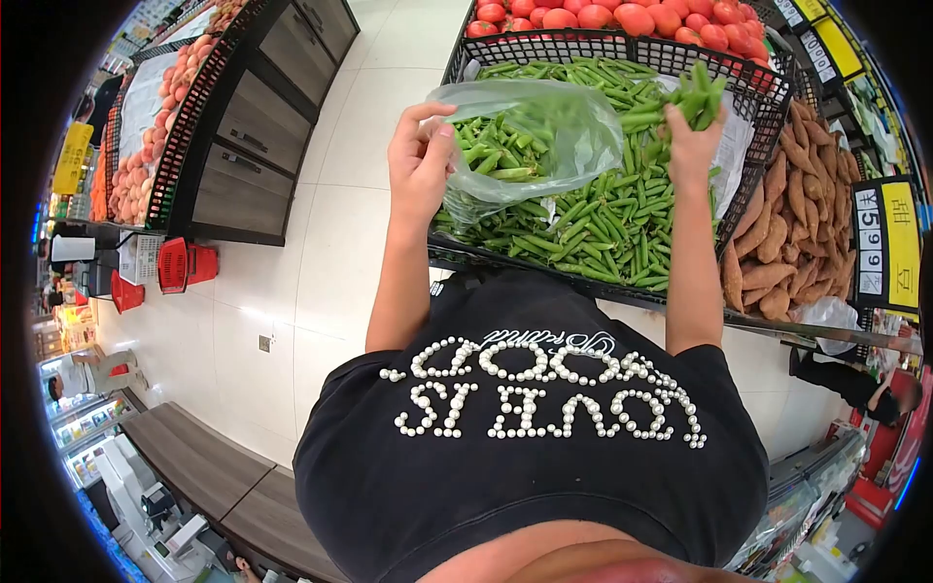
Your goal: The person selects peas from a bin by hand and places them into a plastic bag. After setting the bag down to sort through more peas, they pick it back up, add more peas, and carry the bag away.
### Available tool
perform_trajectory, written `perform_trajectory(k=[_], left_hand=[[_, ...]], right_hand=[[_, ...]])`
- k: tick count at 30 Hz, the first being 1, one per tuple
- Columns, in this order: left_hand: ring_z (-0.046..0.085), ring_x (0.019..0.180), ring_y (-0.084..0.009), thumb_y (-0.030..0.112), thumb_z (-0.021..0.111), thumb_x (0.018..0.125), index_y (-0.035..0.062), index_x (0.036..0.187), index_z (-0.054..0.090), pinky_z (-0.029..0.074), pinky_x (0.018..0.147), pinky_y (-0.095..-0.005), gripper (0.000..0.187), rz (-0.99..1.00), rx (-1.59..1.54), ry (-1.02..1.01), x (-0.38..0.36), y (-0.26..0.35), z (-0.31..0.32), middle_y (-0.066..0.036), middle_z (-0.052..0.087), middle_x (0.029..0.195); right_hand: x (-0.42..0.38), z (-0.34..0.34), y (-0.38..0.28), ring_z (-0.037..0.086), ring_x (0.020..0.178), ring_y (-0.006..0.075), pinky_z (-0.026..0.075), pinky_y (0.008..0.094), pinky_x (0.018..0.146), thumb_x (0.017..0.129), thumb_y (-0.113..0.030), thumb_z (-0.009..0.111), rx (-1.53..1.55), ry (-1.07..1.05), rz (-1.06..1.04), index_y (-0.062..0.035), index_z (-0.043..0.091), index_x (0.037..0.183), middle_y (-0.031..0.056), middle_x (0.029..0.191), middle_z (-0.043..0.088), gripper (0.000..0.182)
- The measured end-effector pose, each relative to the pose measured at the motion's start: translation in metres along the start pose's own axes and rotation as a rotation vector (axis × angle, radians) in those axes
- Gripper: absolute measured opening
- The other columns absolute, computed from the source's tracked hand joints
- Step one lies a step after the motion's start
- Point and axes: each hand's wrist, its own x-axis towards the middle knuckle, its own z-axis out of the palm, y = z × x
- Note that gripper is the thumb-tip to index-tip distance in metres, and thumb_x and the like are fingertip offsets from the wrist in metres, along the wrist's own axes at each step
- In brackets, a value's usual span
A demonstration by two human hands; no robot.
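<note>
"Green met me wherever I looked. What did your hands have hold of?"

"Looking forward and down from my head, I saw pea pods (603, 228) heaped loose in a black mesh crate (748, 185). My left hand (420, 160) pinched the rim of a clear plastic bag (578, 160) between thumb and fingers. My right hand (692, 146) was closed around a bunch (702, 95) of the pods, their ends poking up past my fingers."

"And where was the bag?"

"Over the left part of the heap, its mouth gaping, with a batch of pods (501, 146) inside. I couldn't tell whether its bottom rested on the heap."

"What stood around it?"

"Tomatoes (632, 19) lay beyond the crate, sweet potatoes (792, 209) to its right, and a yellow price sign (886, 243) past those."

"What could have gone wrong?"

"The bag worried me most. The film looked thin and limp, and only my left hand gripped it, at one side. A loosened pinch could have let the mouth sag and the batch slide out. As for my right hand, too slack a grip could have shed pods among the sweet potatoes; too hard a squeeze could have split them."
</note>
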Motion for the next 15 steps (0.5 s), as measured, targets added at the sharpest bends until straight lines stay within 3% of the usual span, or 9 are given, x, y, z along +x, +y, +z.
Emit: perform_trajectory(k=[2, 5, 8, 10, 12, 14, 15], left_hand=[[0.041, 0.054, -0.0039, 0.007, 0.054, 0.097, 0.0038, 0.113, 0.057, 0.032, 0.049, -0.0211, 0.017, 0.004, 0.021, -0.037, 0.007, -0.003, 0.003, 0.004, 0.047, 0.063], [0.04, 0.054, -0.0041, 0.007, 0.053, 0.097, 0.0035, 0.113, 0.057, 0.031, 0.05, -0.0218, 0.017, 0.035, 0.072, -0.043, 0.019, -0.003, 0.012, 0.004, 0.046, 0.063], [0.042, 0.057, -0.0046, 0.006, 0.053, 0.097, 0.0036, 0.114, 0.056, 0.033, 0.053, -0.0223, 0.018, 0.019, 0.088, -0.046, 0.025, -0.003, 0.017, 0.003, 0.046, 0.064], [0.044, 0.061, -0.005, 0.006, 0.052, 0.097, 0.0043, 0.118, 0.054, 0.036, 0.056, -0.0224, 0.021, 0.017, 0.06, -0.026, 0.026, -0.008, 0.016, 0.003, 0.048, 0.067], [0.046, 0.064, -0.0056, 0.007, 0.052, 0.097, 0.0046, 0.123, 0.051, 0.037, 0.059, -0.0224, 0.026, 0.019, 0.035, 0.024, 0.028, -0.008, 0.018, 0.002, 0.051, 0.07], [0.046, 0.066, -0.0061, 0.008, 0.052, 0.098, 0.0046, 0.128, 0.047, 0.037, 0.062, -0.0224, 0.031, 0.021, 0.019, 0.109, 0.027, -0.002, 0.02, 0.0, 0.054, 0.074], [0.047, 0.067, -0.0062, 0.008, 0.052, 0.098, 0.0045, 0.129, 0.047, 0.037, 0.062, -0.0226, 0.032, 0.027, 0.022, 0.123, 0.026, 0.0, 0.018, 0.0, 0.055, 0.075]], right_hand=[[0.004, 0.023, -0.046, 0.063, 0.086, 0.0139, 0.052, 0.0249, 0.059, 0.08, -0.001, 0.073, 0.149, 0.019, -0.096, -0.0041, 0.044, 0.123, 0.0081, 0.105, 0.059, 0.052], [0.012, 0.042, -0.094, 0.062, 0.09, 0.0152, 0.055, 0.0282, 0.066, 0.08, -0.002, 0.074, 0.349, -0.158, -0.096, -0.004, 0.042, 0.123, 0.008, 0.106, 0.059, 0.054], [-0.01, 0.083, -0.116, 0.064, 0.076, 0.017, 0.058, 0.0324, 0.064, 0.081, -0.003, 0.07, 0.432, -0.031, -0.029, -0.0071, 0.046, 0.122, 0.009, 0.093, 0.063, 0.048], [-0.015, 0.109, -0.093, 0.065, 0.073, 0.0195, 0.06, 0.0302, 0.062, 0.083, -0.009, 0.071, 0.399, -0.211, -0.253, -0.0147, 0.038, 0.135, 0.013, 0.111, 0.058, 0.061], [-0.042, 0.129, -0.088, 0.063, 0.09, 0.0181, 0.055, 0.0321, 0.071, 0.082, -0.001, 0.072, 0.207, -0.295, -0.332, -0.0092, 0.041, 0.127, 0.0076, 0.106, 0.06, 0.055], [-0.06, 0.137, -0.067, 0.063, 0.094, 0.0204, 0.053, 0.0344, 0.083, 0.076, -0.004, 0.076, 0.122, -0.452, -0.402, -0.0076, 0.055, 0.112, 0.0068, 0.108, 0.059, 0.042], [-0.063, 0.136, -0.059, 0.063, 0.098, 0.0227, 0.052, 0.0353, 0.085, 0.076, -0.005, 0.076, -0.014, -0.585, -0.375, -0.0082, 0.056, 0.113, 0.0078, 0.109, 0.06, 0.042]])
